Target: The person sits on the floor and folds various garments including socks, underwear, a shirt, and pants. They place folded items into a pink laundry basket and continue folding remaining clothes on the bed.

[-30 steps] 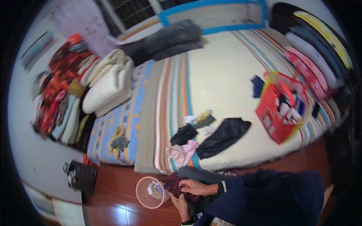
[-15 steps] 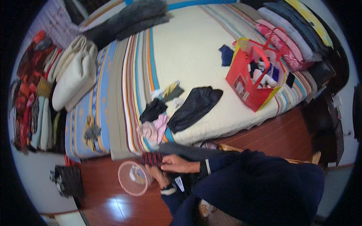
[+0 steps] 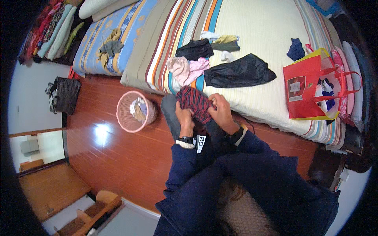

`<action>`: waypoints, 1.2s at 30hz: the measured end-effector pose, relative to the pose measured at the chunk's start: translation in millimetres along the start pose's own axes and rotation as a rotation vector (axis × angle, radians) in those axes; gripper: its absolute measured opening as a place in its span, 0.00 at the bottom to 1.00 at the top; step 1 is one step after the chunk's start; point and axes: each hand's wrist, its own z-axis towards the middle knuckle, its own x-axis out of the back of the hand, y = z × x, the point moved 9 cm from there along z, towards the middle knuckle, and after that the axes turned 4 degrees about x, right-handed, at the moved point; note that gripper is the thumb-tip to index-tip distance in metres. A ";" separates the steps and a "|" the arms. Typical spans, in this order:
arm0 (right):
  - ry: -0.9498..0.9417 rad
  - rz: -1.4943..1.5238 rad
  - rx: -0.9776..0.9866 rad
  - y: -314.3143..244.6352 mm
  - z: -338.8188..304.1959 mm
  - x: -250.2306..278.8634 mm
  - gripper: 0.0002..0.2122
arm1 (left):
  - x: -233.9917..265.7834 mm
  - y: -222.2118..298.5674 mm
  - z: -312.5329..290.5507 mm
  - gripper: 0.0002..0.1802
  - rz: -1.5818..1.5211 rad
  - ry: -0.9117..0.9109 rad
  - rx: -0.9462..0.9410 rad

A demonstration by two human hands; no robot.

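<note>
A red-and-black striped piece of clothing (image 3: 193,101) lies spread over my lap at the bed's near edge. My left hand (image 3: 184,118) grips its lower left side, thumb on top. At its right edge, my right hand (image 3: 221,113) pinches the fabric with bent fingers. Just beyond on the bed are a black garment (image 3: 242,71), a pink and beige cloth (image 3: 187,70), a smaller black cloth (image 3: 195,49), an olive and grey one (image 3: 226,42) and a small white piece (image 3: 226,56). What the garment is exactly, I cannot tell.
A pink plastic basket (image 3: 123,118) with some cloths inside stands on the floor to my left. On the bed's right side is a red bag (image 3: 295,104) holding clothes, beside a navy cloth (image 3: 295,49). A black bag (image 3: 67,96) rests by the left wall.
My view has swung, so the bed and basket sit differently in the picture. The striped garment, bunched before, is now spread wider between my hands, which have moved apart.
</note>
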 end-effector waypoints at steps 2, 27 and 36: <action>-0.002 -0.137 -0.046 12.1 -2.7 1.0 0.13 | -1.9 0.7 -3.5 0.28 0.013 -0.052 0.003; -0.162 0.253 -0.220 21.9 -14.9 -27.2 0.18 | 1.6 10.1 -18.5 0.28 0.046 0.031 -0.273; -0.111 -0.008 0.424 -33.8 -7.3 3.9 0.21 | -26.9 33.9 -47.8 0.35 0.823 -0.007 -0.494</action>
